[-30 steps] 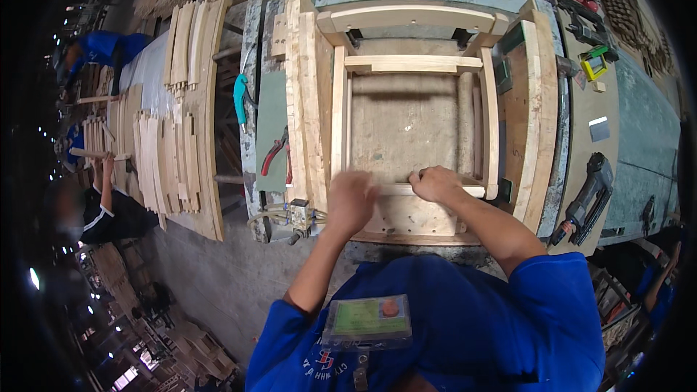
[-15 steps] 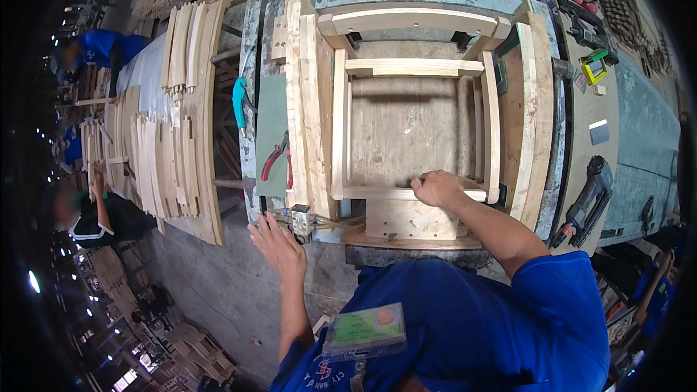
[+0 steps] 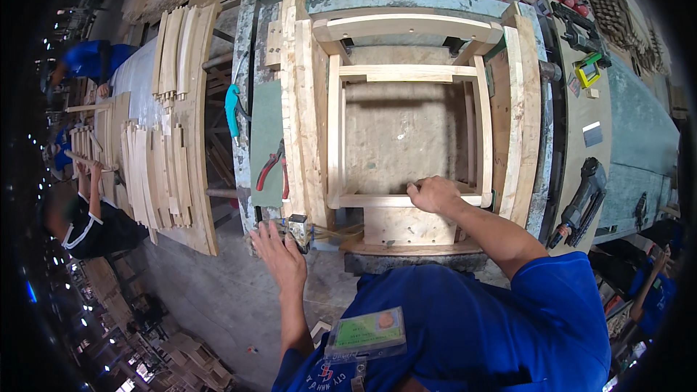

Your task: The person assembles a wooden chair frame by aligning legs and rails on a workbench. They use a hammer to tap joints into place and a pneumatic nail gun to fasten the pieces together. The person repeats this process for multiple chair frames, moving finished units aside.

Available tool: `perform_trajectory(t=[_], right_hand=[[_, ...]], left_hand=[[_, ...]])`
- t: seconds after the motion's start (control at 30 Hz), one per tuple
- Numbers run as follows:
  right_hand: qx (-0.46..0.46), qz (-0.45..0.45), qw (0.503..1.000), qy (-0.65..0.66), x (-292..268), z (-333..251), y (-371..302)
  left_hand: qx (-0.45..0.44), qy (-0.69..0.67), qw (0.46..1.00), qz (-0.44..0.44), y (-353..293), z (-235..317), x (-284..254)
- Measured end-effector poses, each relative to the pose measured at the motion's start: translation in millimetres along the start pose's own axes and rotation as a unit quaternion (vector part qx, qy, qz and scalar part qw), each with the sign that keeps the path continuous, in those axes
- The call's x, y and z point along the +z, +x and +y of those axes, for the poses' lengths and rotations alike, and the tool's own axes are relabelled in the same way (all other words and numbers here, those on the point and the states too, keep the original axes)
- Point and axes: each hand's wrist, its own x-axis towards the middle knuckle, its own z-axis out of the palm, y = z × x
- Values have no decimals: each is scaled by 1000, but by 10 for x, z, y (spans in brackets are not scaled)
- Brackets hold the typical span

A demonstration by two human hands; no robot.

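A pale wooden frame (image 3: 335, 131), shaped like a chair seat with a curved rail (image 3: 406, 25) at its far side, lies inside a wooden jig on the bench in front of me. My right hand (image 3: 435, 194) is closed over its near rail (image 3: 377, 201), fingertips partly hidden behind the wood. To the left, my left hand (image 3: 279, 258) has its fingers outstretched at a small metal valve box (image 3: 298, 226) with thin hoses on the jig's near left corner. Whether the fingers press the box cannot be made out.
Left of the jig lie red-handled pliers (image 3: 270, 167) and a teal-handled tool (image 3: 232, 110). On the right-hand bench sit a black nail gun (image 3: 583, 199) and a yellow-green tape measure (image 3: 588, 69). Stacked wooden strips (image 3: 156, 167) cover the left table, where other people work.
My view has shifted slightly. Both my hands stay in nearly the same places. At the left, a co-worker has brought their hands together on a wooden piece.
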Motion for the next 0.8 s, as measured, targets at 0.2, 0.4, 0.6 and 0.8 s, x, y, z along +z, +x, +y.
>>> perform_trajectory(t=[0.2, 0.4, 0.6, 0.8], right_hand=[[-5, 44, 999, -4, 72, 41, -25], [-78, 237, 968, 12, 229, 145, -143], [-162, 536, 816, 145, 301, 519, -913], [115, 686, 702, 156, -168, 1707, -1335]], left_hand=[[149, -129, 978, 68, 486, 764, -8], [298, -221, 918, -142, 650, 2005, 897], [322, -78, 922, -201, 514, 2116, 1154], [289, -48, 901, -321, 630, 2246, 999]])
